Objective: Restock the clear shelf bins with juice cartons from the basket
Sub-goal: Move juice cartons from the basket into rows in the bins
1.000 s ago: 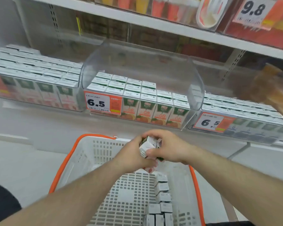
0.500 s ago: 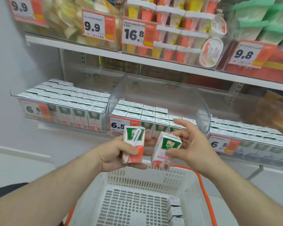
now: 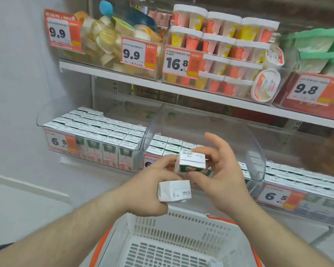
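Store shelving fills the background, pale and brightly lit. At centre frame the right hand pinches a small juice carton between thumb and fingertips, its upper fingers spread loose; the left hand steadies that carton with its fingertips while curling round a second carton lying on its side, long axis across the frame. Directly behind the grip sits the middle clear bin, curved, glossy plastic, part-filled with upright boxy cartons. Probably the raised carton goes straight forward into it. Below, the white slotted basket has orange trim.
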The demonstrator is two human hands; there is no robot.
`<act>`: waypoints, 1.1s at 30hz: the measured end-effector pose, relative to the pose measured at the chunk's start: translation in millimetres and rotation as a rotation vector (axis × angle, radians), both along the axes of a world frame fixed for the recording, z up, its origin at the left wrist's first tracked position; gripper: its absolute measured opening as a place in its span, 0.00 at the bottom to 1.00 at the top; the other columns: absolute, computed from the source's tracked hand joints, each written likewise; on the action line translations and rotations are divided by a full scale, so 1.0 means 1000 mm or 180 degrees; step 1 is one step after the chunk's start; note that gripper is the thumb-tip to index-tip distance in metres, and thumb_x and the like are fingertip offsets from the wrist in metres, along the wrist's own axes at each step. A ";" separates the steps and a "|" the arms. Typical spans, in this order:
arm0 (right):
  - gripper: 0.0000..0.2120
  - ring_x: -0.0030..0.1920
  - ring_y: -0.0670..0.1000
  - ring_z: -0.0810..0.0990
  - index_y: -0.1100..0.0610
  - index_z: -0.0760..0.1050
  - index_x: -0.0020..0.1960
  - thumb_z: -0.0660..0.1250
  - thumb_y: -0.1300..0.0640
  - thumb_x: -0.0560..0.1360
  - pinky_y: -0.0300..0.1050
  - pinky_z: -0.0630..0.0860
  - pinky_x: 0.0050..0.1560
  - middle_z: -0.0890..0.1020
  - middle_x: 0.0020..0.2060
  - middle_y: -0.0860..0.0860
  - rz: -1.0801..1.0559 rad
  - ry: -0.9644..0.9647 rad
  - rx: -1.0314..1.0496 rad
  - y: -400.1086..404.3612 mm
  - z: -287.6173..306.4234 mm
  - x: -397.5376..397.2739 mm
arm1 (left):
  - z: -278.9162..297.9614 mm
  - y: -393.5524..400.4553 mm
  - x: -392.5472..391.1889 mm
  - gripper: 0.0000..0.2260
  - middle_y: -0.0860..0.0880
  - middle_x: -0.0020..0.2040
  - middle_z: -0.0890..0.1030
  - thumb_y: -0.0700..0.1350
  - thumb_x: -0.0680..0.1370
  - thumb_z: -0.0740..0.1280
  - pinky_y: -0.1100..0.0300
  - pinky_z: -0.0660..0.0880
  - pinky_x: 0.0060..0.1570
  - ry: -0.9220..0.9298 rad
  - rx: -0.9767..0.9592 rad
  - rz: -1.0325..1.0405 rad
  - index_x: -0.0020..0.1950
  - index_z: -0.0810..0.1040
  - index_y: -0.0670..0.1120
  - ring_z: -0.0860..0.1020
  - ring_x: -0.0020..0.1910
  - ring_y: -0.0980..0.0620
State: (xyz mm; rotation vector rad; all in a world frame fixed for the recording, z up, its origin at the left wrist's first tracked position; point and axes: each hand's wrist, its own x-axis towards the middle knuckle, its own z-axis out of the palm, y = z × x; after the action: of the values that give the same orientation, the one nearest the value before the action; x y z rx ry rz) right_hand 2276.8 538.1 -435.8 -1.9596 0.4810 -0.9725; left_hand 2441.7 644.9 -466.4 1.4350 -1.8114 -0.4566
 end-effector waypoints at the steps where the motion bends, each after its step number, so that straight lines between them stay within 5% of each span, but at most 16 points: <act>1: 0.38 0.50 0.54 0.79 0.36 0.65 0.63 0.75 0.64 0.64 0.44 0.78 0.52 0.82 0.50 0.39 0.0074 -0.0009 -0.0087 0.002 0.006 0.009 | 0.004 0.002 0.007 0.18 0.57 0.71 0.64 0.34 0.65 0.70 0.57 0.71 0.64 -0.0003 -0.0126 0.0126 0.47 0.81 0.55 0.68 0.70 0.59; 6: 0.30 0.59 0.43 0.79 0.39 0.68 0.64 0.69 0.60 0.67 0.37 0.75 0.59 0.80 0.57 0.38 0.0470 0.0107 -0.0437 0.002 0.038 0.053 | 0.021 0.017 0.052 0.20 0.54 0.70 0.66 0.34 0.64 0.70 0.65 0.70 0.63 0.0049 -0.0682 0.0567 0.53 0.83 0.51 0.69 0.69 0.58; 12: 0.36 0.66 0.37 0.71 0.40 0.65 0.71 0.72 0.62 0.69 0.34 0.70 0.64 0.72 0.67 0.39 0.0838 0.1068 -0.0865 -0.007 0.070 0.122 | 0.022 0.036 0.098 0.17 0.52 0.69 0.67 0.42 0.66 0.69 0.66 0.70 0.62 0.0233 -0.0839 0.0907 0.54 0.83 0.52 0.72 0.67 0.57; 15: 0.24 0.57 0.37 0.77 0.42 0.72 0.64 0.75 0.57 0.72 0.39 0.75 0.58 0.78 0.58 0.38 0.1169 0.1787 -0.1215 -0.006 0.080 0.162 | 0.018 0.038 0.115 0.18 0.52 0.67 0.69 0.39 0.66 0.69 0.67 0.71 0.59 0.0372 -0.0790 0.1001 0.55 0.83 0.50 0.73 0.65 0.58; 17: 0.16 0.49 0.40 0.79 0.45 0.76 0.58 0.75 0.56 0.73 0.43 0.77 0.51 0.82 0.49 0.40 0.1104 0.1826 -0.1440 -0.004 0.080 0.187 | 0.016 0.039 0.128 0.25 0.55 0.67 0.69 0.37 0.65 0.70 0.66 0.72 0.57 0.0634 -0.0774 0.1149 0.57 0.80 0.60 0.74 0.64 0.59; 19: 0.16 0.49 0.43 0.79 0.45 0.75 0.57 0.74 0.56 0.73 0.47 0.77 0.50 0.82 0.48 0.41 0.0911 0.1701 -0.1741 -0.005 0.074 0.210 | 0.015 0.043 0.140 0.31 0.59 0.61 0.76 0.39 0.65 0.71 0.63 0.74 0.54 0.1153 -0.0779 0.1459 0.61 0.75 0.67 0.78 0.57 0.60; 21: 0.17 0.53 0.49 0.79 0.45 0.74 0.59 0.73 0.55 0.73 0.51 0.76 0.52 0.81 0.52 0.42 0.0649 0.1568 -0.2171 -0.010 0.068 0.236 | 0.007 0.044 0.155 0.31 0.62 0.53 0.80 0.43 0.63 0.70 0.58 0.76 0.52 0.1555 -0.0817 0.1916 0.64 0.73 0.63 0.79 0.52 0.58; 24: 0.19 0.55 0.55 0.78 0.47 0.73 0.63 0.70 0.55 0.74 0.52 0.75 0.55 0.80 0.56 0.47 0.0200 0.1629 -0.2303 -0.028 0.063 0.281 | -0.006 0.041 0.177 0.26 0.58 0.53 0.81 0.50 0.62 0.69 0.35 0.69 0.65 0.1384 -0.0674 0.2558 0.60 0.76 0.62 0.77 0.61 0.48; 26: 0.19 0.53 0.56 0.78 0.49 0.72 0.64 0.71 0.54 0.75 0.47 0.74 0.51 0.80 0.54 0.50 0.0000 0.1924 -0.2010 -0.043 0.061 0.316 | -0.009 0.038 0.185 0.19 0.60 0.42 0.80 0.51 0.62 0.68 0.28 0.64 0.64 0.1423 -0.0554 0.2854 0.52 0.77 0.62 0.79 0.54 0.49; 29: 0.19 0.45 0.52 0.78 0.54 0.73 0.64 0.71 0.57 0.74 0.40 0.71 0.42 0.80 0.49 0.51 -0.0017 0.2313 -0.1094 -0.062 0.052 0.362 | -0.010 0.033 0.192 0.15 0.60 0.36 0.78 0.48 0.60 0.67 0.44 0.76 0.50 0.1758 -0.0412 0.3157 0.43 0.76 0.64 0.76 0.46 0.48; 33: 0.29 0.48 0.55 0.79 0.58 0.64 0.74 0.71 0.56 0.77 0.44 0.75 0.45 0.78 0.61 0.56 0.0227 0.3004 -0.0695 -0.071 0.026 0.401 | -0.010 0.025 0.194 0.09 0.54 0.29 0.72 0.43 0.60 0.67 0.60 0.66 0.29 0.2459 -0.0544 0.3412 0.39 0.74 0.45 0.68 0.31 0.53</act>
State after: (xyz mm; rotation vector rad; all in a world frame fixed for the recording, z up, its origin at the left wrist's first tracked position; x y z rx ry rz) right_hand 2677.9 467.1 -409.7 -2.5495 0.8277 0.0168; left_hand 2636.1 670.0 -476.9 1.5681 -0.3482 -0.2141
